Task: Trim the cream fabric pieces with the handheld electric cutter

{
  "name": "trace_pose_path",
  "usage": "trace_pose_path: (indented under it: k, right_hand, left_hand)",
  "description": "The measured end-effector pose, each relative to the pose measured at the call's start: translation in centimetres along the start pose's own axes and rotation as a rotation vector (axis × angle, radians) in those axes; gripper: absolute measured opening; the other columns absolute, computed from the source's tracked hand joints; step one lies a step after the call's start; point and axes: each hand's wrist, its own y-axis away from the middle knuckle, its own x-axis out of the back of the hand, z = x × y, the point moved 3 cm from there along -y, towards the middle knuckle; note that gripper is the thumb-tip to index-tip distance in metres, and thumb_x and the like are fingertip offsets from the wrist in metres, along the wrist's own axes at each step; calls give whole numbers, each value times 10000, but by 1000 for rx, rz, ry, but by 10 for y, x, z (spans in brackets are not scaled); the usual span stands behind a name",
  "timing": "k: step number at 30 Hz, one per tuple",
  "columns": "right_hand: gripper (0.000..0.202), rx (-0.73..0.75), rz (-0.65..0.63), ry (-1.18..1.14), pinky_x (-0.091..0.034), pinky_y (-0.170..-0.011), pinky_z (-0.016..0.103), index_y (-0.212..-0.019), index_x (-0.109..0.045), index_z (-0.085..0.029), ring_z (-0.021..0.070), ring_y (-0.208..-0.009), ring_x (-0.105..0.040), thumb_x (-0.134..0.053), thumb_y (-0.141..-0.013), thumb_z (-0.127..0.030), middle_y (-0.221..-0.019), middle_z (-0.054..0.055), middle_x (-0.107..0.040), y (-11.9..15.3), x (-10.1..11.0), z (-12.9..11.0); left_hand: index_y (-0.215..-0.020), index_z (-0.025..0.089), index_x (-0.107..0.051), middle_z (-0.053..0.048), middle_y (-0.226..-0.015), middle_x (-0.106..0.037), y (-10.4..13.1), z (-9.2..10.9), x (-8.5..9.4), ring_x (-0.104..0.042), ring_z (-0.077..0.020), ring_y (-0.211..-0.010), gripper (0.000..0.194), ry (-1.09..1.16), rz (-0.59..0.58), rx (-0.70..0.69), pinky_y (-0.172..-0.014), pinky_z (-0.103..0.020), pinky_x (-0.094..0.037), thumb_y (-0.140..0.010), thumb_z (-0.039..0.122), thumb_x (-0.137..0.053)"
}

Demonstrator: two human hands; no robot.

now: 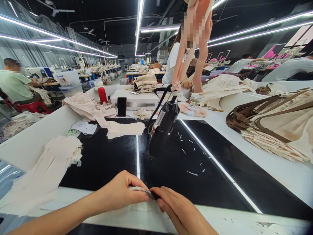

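Fingertips of the left hand [122,192] and right hand [176,205] met at the near edge of the glossy black worktable [110,160], pinching a small pale strip of fabric [143,190] between them, seemingly to work it close under the eyes. Beyond stood a black leather handbag [162,125]. A heap of cream cloth pieces [49,169] lay left, brown-strapped bags [269,120] right. Between them the dark surface offered open room.

Left hand [119,192] and right hand [176,205] pinch a small fabric strip [144,191] together above the black table [102,163]; a black bag [162,129] stands beyond.
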Motion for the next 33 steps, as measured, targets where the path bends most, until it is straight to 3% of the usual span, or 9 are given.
trace_pose_path:
  k: [7, 15, 19, 26, 33]
  right_hand:
    - [524, -60, -17, 13, -510, -708, 278, -1087, -727, -265, 173, -766, -680, -290, -1095, -554, -895, 37, -706, -2, 0, -3]
    - [503, 10, -21, 32, -518, -751, 269, -1156, -691, -254, 166, -750, -639, -277, -1103, -534, -860, 27, -672, -3, -5, 4]
    - [475, 68, -36, 80, -515, -778, 275, -1192, -666, -212, 182, -837, -679, -270, -1115, -463, -954, 64, -716, -3, -6, 2]
    - [541, 126, -23, 206, -491, -722, 273, -1020, -645, -196, 183, -795, -662, -211, -1110, -506, -901, 64, -709, -5, -11, 0]
    - [646, 150, -29, 262, -475, -695, 261, -1013, -638, -198, 169, -764, -643, -119, -1093, -574, -883, 56, -706, -10, -14, -2]
  left_hand:
    - [-866, 197, -860, -26, -828, -735, 1, -2, 0, -630, -192, -823, 239, -55, 14, -3, -670, -237, -431, -799, 405, -764]
    - [-823, 175, -841, -18, -765, -697, 1, -4, -2, -581, -175, -767, 245, -46, 6, 11, -641, -241, -392, -801, 390, -725]
    - [-785, 153, -818, -7, -693, -624, -1, -7, -5, -511, -157, -709, 256, -93, 14, -12, -618, -244, -347, -786, 364, -674]
    - [-774, 161, -794, -12, -712, -609, -3, -8, -9, -500, -170, -734, 356, -166, -26, -69, -648, -245, -351, -855, 461, -621]
    - [-740, 164, -768, 0, -707, -571, 2, -5, -9, -492, -169, -736, 350, -145, -68, -25, -660, -233, -357, -858, 468, -638]
